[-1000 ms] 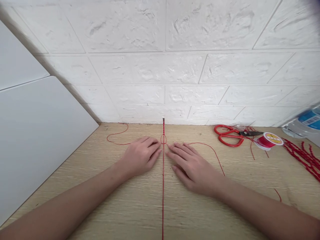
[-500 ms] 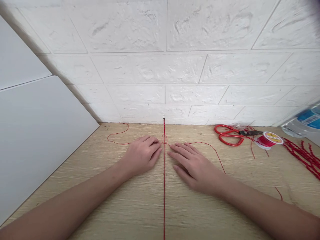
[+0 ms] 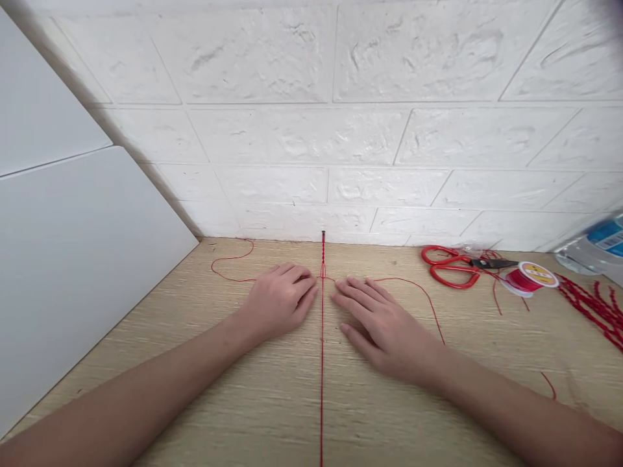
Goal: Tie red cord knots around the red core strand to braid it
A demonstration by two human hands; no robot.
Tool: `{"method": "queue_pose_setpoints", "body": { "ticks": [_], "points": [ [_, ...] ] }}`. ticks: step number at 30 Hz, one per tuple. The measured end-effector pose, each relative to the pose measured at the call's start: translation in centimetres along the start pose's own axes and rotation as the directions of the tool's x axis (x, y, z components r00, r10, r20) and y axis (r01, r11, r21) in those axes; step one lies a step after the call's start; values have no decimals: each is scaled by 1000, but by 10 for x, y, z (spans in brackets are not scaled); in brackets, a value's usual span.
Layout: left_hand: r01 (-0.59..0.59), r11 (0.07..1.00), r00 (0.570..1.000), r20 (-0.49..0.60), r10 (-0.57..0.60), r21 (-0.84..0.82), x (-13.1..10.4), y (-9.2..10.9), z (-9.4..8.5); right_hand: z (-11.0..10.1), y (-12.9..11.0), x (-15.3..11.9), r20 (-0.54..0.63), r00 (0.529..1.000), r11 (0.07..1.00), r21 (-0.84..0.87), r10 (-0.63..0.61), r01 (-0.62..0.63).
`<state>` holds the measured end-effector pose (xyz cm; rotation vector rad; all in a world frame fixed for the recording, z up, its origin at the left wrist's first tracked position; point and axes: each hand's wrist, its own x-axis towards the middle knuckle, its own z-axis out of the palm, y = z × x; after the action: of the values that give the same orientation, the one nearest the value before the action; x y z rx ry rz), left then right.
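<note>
A red cord [image 3: 322, 363] runs straight down the middle of the wooden table from a short twisted section [image 3: 323, 250] at a small dark pin by the wall. Just below the twist is a narrow loop, with a thin red thread crossing the cord there. Left of the loop, my left hand [image 3: 282, 298] is closed over the thread, its fingers together; the grip itself is hidden. My right hand [image 3: 379, 318] lies on the right side with fingers spread, resting over the thread. The thread's ends curve out on the table beyond both hands.
Red-handled scissors [image 3: 455, 267], a spool of red thread [image 3: 528, 279] and red braided cords [image 3: 596, 308] lie at the right. Behind them is a clear plastic bottle [image 3: 601, 243]. A white panel [image 3: 87, 259] stands at the left, and a white brick wall [image 3: 292, 136] behind.
The loop under the twisted section has become narrower. Both hands have stayed nearly in place, while the whole view has shifted slightly.
</note>
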<state>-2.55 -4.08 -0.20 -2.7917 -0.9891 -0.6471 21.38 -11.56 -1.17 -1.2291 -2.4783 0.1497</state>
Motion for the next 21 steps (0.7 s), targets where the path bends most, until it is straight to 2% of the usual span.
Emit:
{"method": "queue_pose_setpoints", "body": {
  "ticks": [4, 12, 21],
  "points": [
    [6, 1000, 1000, 3, -6, 10, 0, 0, 0, 0, 0, 0, -2, 1000, 1000, 4, 29, -29],
    [104, 994, 994, 19, -105, 44, 1, 0, 1, -1, 2, 2, 35, 996, 997, 1, 76, -76],
    [135, 979, 989, 35, -142, 155, 1, 2, -1, 4, 4, 1, -6, 992, 992, 3, 127, -127]
  ]
}}
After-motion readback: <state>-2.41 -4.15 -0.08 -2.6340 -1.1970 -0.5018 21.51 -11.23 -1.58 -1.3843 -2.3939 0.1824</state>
